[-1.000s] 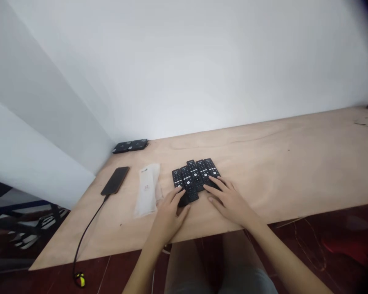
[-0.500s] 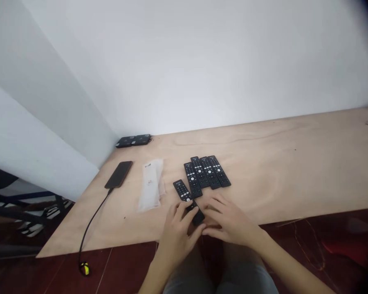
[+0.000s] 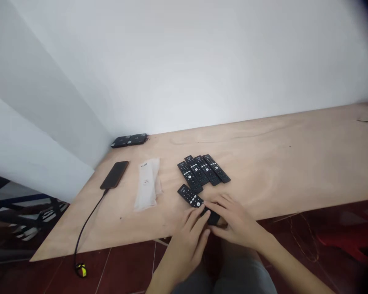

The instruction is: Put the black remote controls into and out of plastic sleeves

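A black remote control (image 3: 190, 197) lies slanted near the table's front edge, its buttons facing up. My left hand (image 3: 188, 241) grips its lower left side, with the fingertips on the buttons' edge. Around its lower right end my right hand (image 3: 236, 220) is closed, covering part of that end. Just beyond, several more black remote controls (image 3: 205, 170) rest side by side in a slanted row, touching or nearly so.
Left of the remotes lie clear plastic sleeves (image 3: 146, 183). Farther left is a phone (image 3: 115, 174) with a black cable (image 3: 87, 222) hanging over the table edge. Two flat black boxes (image 3: 129, 140) sit in the back corner by the wall (image 3: 202, 65).
The remote in my hands has turned to a flatter slant and its lower end has shifted right. My right hand has closed around that end. The camera view has shifted slightly.
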Available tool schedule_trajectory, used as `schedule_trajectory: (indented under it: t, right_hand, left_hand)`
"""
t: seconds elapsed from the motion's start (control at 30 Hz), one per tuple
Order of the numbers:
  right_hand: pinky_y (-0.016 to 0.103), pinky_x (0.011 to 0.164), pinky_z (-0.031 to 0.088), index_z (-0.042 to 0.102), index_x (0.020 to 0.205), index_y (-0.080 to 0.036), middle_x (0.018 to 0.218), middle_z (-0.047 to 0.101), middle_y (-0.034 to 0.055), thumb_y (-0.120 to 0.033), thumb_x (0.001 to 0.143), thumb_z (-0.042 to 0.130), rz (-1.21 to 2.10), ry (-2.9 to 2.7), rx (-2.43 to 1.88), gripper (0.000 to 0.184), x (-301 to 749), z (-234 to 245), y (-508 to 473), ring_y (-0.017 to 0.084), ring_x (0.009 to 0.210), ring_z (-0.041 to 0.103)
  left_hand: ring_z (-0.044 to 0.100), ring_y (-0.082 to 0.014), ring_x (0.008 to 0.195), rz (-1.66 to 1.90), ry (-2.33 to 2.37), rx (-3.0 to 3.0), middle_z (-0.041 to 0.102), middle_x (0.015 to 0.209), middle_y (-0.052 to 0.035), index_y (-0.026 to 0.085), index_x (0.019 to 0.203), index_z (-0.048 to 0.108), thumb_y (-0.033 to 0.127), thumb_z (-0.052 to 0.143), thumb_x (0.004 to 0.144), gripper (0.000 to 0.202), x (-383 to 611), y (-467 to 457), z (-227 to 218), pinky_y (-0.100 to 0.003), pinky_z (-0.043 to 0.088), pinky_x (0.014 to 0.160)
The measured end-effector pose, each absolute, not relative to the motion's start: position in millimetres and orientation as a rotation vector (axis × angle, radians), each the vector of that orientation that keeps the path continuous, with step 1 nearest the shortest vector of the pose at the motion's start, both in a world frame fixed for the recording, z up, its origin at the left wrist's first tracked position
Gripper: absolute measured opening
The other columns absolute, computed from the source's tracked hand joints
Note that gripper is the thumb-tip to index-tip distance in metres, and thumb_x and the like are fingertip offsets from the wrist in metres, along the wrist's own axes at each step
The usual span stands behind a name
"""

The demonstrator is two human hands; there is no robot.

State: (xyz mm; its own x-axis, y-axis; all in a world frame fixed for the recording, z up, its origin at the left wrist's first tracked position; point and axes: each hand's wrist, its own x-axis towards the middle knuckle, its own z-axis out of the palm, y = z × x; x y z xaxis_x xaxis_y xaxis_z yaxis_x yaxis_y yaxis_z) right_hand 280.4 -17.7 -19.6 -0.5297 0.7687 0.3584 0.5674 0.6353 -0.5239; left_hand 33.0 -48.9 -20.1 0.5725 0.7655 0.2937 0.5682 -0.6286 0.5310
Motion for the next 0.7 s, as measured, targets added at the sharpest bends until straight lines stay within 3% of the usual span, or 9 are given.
schedule_trajectory:
  t: [0.13,0.23,0.3,0.4,0.7]
  right_hand:
    - [0.054,0.117,0.054,0.063,0.153,-0.03,0.144,0.07,0.0113,-0.018,0.097,0.074,0.568,-2.234,-0.977,0.059,291.0,-16.0,-14.0,0.033,0.133,0.064]
    - [0.049,0.116,0.057,0.072,0.144,-0.03,0.143,0.072,0.0097,-0.02,0.1,0.072,0.7,-2.187,-0.96,0.045,304.2,-14.0,-10.8,0.03,0.134,0.066]
    - [0.046,0.113,0.06,0.076,0.139,-0.029,0.143,0.072,0.0101,-0.023,0.103,0.071,0.768,-2.15,-0.98,0.037,310.6,-15.0,-9.4,0.029,0.133,0.068]
    - [0.045,0.108,0.063,0.078,0.136,-0.029,0.142,0.071,0.0112,-0.026,0.104,0.071,0.817,-2.105,-0.984,0.032,313.5,-18.6,-8.4,0.029,0.131,0.069]
    - [0.048,0.113,0.06,0.08,0.133,-0.03,0.137,0.075,0.0092,-0.028,0.106,0.071,0.867,-2.065,-0.97,0.029,312.6,-15.0,-7.9,0.029,0.128,0.07]
  left_hand:
    - [0.054,-0.0299,0.145,0.865,1.139,2.477,0.062,0.154,-0.0125,0.027,0.157,0.055,0.014,0.06,0.109,0.051,18.5,-28.4,-18.0,-0.055,0.053,0.121]
    - [0.057,-0.0343,0.139,0.911,1.222,2.509,0.066,0.145,-0.0128,0.028,0.146,0.066,0.023,0.075,0.103,0.044,-3.6,-10.5,-16.2,-0.06,0.052,0.117]
    - [0.063,-0.0328,0.13,0.914,1.211,2.506,0.07,0.135,-0.0114,0.029,0.139,0.071,0.027,0.078,0.102,0.038,-16.7,-3.1,-17.2,-0.056,0.057,0.11]
    - [0.067,-0.0285,0.12,0.922,1.172,2.464,0.072,0.128,-0.0093,0.03,0.139,0.073,0.027,0.075,0.104,0.035,-27.2,0.2,-21.6,-0.047,0.06,0.101]
    - [0.069,-0.0275,0.12,0.939,1.18,2.361,0.074,0.127,-0.0072,0.031,0.135,0.076,0.033,0.075,0.104,0.03,-26.5,-1.4,-18.7,-0.044,0.059,0.103]
